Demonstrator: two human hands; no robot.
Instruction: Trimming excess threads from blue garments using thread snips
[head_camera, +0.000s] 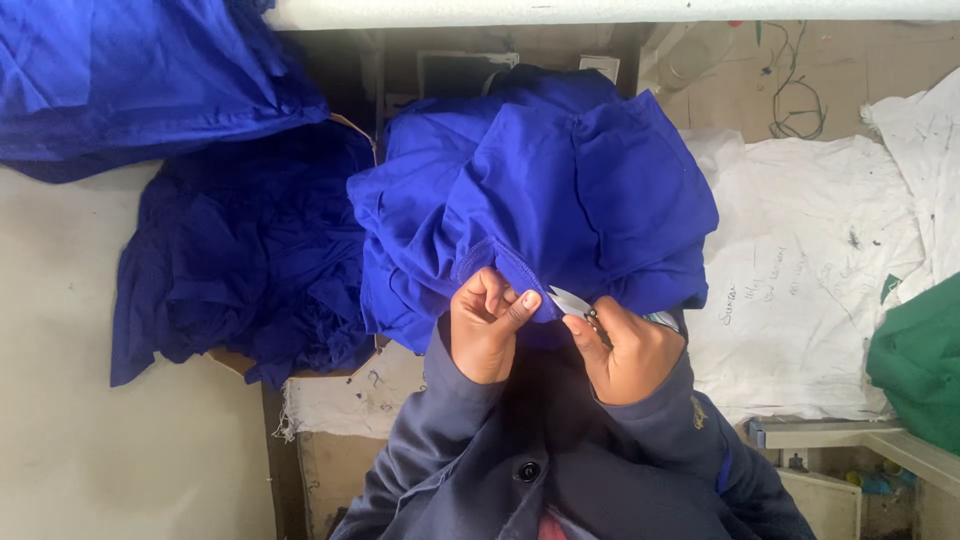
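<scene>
Left hand (487, 325) fingers pinched on hem of blue garment (540, 200), right hand (625, 350) fingers clamped around small metal snips (570, 301) touching that hem, white cloth (800, 270) just beside at the garment's right edge

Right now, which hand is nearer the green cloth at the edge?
Right. The right hand, holding small snips, sits closer to the green cloth; the left hand pinches the blue garment farther away.

Both hands are raised close together at chest height, left hand (487, 325) pinching, right hand (628, 350) curled closed.
</scene>
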